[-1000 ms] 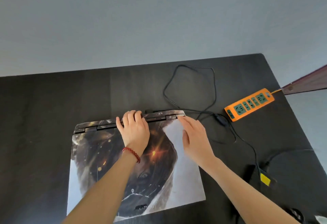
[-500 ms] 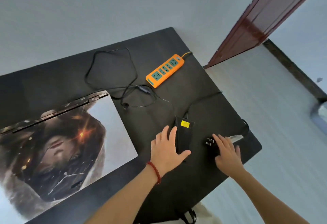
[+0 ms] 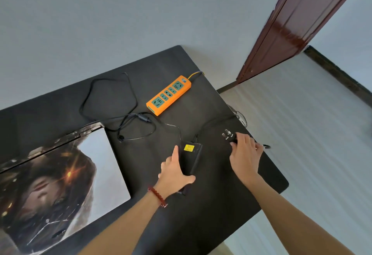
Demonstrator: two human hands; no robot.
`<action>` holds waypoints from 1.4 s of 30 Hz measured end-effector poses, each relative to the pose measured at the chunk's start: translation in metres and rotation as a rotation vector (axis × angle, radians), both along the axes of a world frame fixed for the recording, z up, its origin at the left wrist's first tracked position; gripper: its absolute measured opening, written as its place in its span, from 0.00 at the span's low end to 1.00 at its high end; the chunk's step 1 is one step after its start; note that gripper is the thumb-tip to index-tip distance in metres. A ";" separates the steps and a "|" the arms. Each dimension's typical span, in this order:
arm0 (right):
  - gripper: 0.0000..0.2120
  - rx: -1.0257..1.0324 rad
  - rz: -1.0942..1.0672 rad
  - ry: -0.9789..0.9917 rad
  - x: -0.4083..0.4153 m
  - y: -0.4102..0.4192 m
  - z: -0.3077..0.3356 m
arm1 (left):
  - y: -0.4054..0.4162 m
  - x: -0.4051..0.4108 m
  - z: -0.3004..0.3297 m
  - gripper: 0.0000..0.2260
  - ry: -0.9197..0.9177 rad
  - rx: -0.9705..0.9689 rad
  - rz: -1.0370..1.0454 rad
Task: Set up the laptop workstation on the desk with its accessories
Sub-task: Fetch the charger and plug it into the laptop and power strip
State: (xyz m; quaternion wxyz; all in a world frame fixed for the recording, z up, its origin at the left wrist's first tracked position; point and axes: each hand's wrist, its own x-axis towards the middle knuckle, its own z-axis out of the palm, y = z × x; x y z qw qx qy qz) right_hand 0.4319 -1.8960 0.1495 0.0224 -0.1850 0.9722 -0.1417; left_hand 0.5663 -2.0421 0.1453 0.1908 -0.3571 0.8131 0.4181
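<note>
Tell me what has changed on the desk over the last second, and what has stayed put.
Both hands left the closed laptop and went to the charger. The right hand took hold of the wall plug and lifted it, prongs toward the orange power strip. The left hand settled on the power brick, thumb at its near end. The laptop, the strip and the looped cable lie as before.

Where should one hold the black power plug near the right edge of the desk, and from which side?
Grip the power plug by its black moulded body, behind the prongs, coming from the cable end. The metal prongs point up-left toward the orange power strip, so that end should stay free. The right hand already pinches it there, which seems the sensible hold.
</note>
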 end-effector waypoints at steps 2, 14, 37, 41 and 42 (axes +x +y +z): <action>0.10 -0.058 -0.029 0.065 -0.025 -0.018 0.015 | -0.024 -0.013 0.028 0.49 0.098 0.101 -0.010; 0.14 -0.618 0.100 0.416 -0.109 -0.155 0.127 | -0.169 -0.102 0.192 0.40 0.652 -0.328 0.264; 0.19 0.045 0.496 0.389 -0.195 -0.256 0.008 | -0.295 -0.204 0.000 0.41 0.138 -0.775 -0.379; 0.23 0.120 0.541 0.354 -0.201 -0.259 -0.011 | -0.310 -0.217 -0.028 0.39 0.104 -0.787 -0.445; 0.25 0.135 0.545 0.328 -0.201 -0.262 -0.015 | -0.315 -0.220 -0.031 0.38 0.110 -0.783 -0.461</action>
